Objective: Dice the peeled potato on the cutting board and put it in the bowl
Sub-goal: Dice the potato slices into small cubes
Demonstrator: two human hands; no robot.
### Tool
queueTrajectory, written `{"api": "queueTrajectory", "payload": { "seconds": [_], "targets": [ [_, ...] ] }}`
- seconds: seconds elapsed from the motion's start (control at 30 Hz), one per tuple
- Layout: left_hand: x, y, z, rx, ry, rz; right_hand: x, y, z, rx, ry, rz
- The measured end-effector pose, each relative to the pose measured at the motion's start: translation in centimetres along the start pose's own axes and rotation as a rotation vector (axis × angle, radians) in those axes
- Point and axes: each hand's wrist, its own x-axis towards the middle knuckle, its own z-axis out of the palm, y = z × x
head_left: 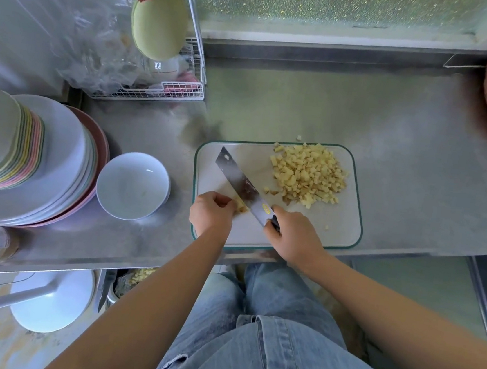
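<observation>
A stack of plates [41, 161] sits far left on the table [305, 109], and just beside it stands the white bowl [133, 185], with no potato in it yet. On the cutting board [343, 226] the left hand [211, 214] has its fingers curled down on the last potato piece [240, 206], right against the knife [238, 180]. The right hand [293, 238] has its fingers wrapped round the handle. Further right lies the diced pile [307, 176]. Dicing looks nearly finished, with only a few cuts left. The next move then calls for gathering the cubes and carrying them across the board to the bowl without spilling any.
</observation>
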Motion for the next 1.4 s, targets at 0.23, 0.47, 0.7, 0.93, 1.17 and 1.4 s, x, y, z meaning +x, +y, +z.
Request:
{"api": "queueTrajectory", "payload": {
  "seconds": [0.23, 0.47, 0.7, 0.93, 1.17, 1.4],
  "targets": [
    [-0.1, -0.2, 0.0, 0.003, 0.024, 0.011, -1.0, -0.1, -0.7, -0.026, -0.054, -0.022],
    [0.1, -0.2, 0.3, 0.030, 0.029, 0.004, -1.2, -0.7, -0.5, -0.061, -0.087, 0.017],
    [0.1, -0.3, 0.6, 0.057, 0.037, 0.034, -0.4, -1.1, 0.9, -0.079, -0.072, 0.043],
    [0.3, -0.7, 0.2, 0.086, -0.004, 0.126, 0.0, 0.0, 0.4, 0.125, 0.054, -0.009],
    [1.8, 0.3, -1.1, 0.777, -0.210, 0.977, -0.8, 2.3, -1.6, 0.322, 0.192, 0.095],
    [2.8, 2.1, -0.3, 1.206, -0.200, 1.214, -1.8, 3.2, -1.5, 0.291, 0.137, 0.170]
  ]
}}
